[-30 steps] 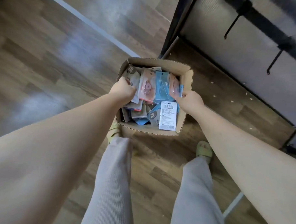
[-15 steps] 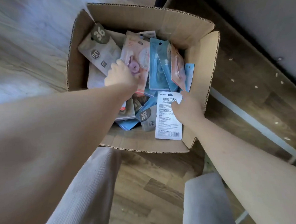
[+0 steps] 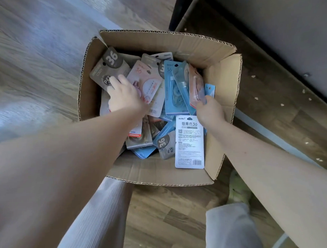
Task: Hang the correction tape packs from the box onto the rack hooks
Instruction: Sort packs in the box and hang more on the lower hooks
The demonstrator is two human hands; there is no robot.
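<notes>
- Correction tape packs fill the open cardboard box [image 3: 222,81], which sits on the wood floor [image 3: 36,63] in the middle of the frame.
- Both bare arms reach down from the bottom corners into the box.
- The left hand [image 3: 123,96] lies on the packs in the upper left part of the box. Its fingers [image 3: 114,82] are straight and rest flat on a grey pack [image 3: 108,67]. It is not curled around anything.
- The right hand [image 3: 210,111] is at the right side of the box. Its fingers pinch the bottom edge of a pink pack [image 3: 195,87] that stands on its edge.
- Just left of the pink pack stand some blue packs [image 3: 176,86], touching it.
- The grey pack has a big "36" in a dark circle, and the letters "PE" show by the fingertips.
- A pale pink pack [image 3: 148,81] just beside the left hand also says "36".
- A white pack back [image 3: 189,143] leans on the right wall, below the right hand. It shows "BeBe", Chinese words with "36", small print too tiny to read, and a barcode.
- A small grey pack [image 3: 166,146] left of it says "36".
- A red strip under the left arm says "SMOOTH" [image 3: 134,135].
- At the bottom of the frame are two pale trouser legs [image 3: 99,219] and a yellow-green slipper [image 3: 239,191].
</notes>
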